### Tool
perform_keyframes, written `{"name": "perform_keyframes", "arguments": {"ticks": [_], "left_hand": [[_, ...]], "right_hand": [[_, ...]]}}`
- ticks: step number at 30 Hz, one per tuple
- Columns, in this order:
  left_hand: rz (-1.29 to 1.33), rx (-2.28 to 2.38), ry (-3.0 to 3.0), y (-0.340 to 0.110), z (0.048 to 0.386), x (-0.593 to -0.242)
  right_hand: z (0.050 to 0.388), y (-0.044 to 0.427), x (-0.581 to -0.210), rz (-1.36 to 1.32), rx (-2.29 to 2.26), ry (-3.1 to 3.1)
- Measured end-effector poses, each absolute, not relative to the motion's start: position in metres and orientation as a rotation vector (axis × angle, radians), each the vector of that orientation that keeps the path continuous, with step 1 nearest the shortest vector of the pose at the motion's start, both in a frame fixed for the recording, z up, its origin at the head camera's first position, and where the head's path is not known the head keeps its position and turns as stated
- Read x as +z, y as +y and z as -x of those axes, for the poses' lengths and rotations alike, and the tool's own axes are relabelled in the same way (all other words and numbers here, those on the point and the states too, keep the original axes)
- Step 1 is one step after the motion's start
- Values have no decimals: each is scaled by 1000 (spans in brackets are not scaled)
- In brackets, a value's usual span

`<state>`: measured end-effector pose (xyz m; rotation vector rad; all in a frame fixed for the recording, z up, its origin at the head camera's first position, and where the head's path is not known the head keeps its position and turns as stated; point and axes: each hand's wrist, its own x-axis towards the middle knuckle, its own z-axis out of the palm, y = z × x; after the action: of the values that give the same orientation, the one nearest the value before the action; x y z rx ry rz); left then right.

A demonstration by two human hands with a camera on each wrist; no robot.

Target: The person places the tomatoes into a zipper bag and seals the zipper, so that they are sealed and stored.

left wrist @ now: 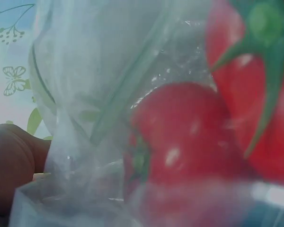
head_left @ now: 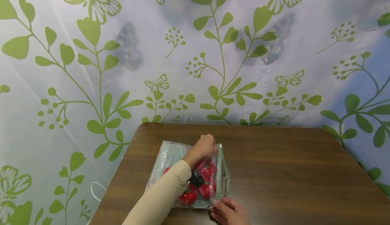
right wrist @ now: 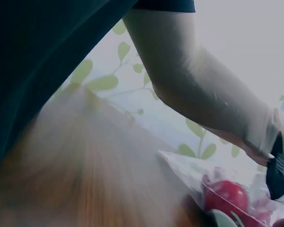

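Note:
A clear zip bag (head_left: pixel 167 150) with a pale green zip strip lies on the table, its mouth toward the right. Inside it are several red tomatoes (head_left: pixel 188 197) with green stalks, seen close up as a blurred tomato (left wrist: pixel 180 127) in the left wrist view. My left hand (head_left: pixel 203 147) reaches across the bag and grips the far end of its mouth with curled fingers. At the near corner of the mouth, my right hand (head_left: pixel 229 212) pinches the plastic between thumb and fingers. The left forearm hides part of the bag and its contents.
The brown wooden table (head_left: pixel 289 171) extends to the right of the bag. Behind it hangs a pale curtain (head_left: pixel 182 49) with green leaves and butterflies. A black camera (head_left: pixel 196 180) sits at the left wrist, above the tomatoes.

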<state>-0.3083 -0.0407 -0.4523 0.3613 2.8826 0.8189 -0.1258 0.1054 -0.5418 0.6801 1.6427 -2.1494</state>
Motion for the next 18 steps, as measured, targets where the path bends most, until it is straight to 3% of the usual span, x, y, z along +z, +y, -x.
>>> {"name": "perform_keyframes", "arguments": {"ticks": [3, 8, 10, 15, 18], "left_hand": [[-360, 833, 2902, -44, 317, -460], [-426, 843, 3001, -55, 361, -518], [-406, 878, 2960, -57, 366, -522], [-274, 991, 2864, -55, 322, -462], [-260, 1103, 2865, -54, 308, -447]], "right_hand": [[125, 116, -540, -589, -2138, 1776], [125, 132, -533, -498, -2064, 2072], [127, 139, -530, -489, -2009, 2142], [127, 158, -519, -410, -1936, 2248], [130, 170, -511, -353, -1902, 2315]]}}
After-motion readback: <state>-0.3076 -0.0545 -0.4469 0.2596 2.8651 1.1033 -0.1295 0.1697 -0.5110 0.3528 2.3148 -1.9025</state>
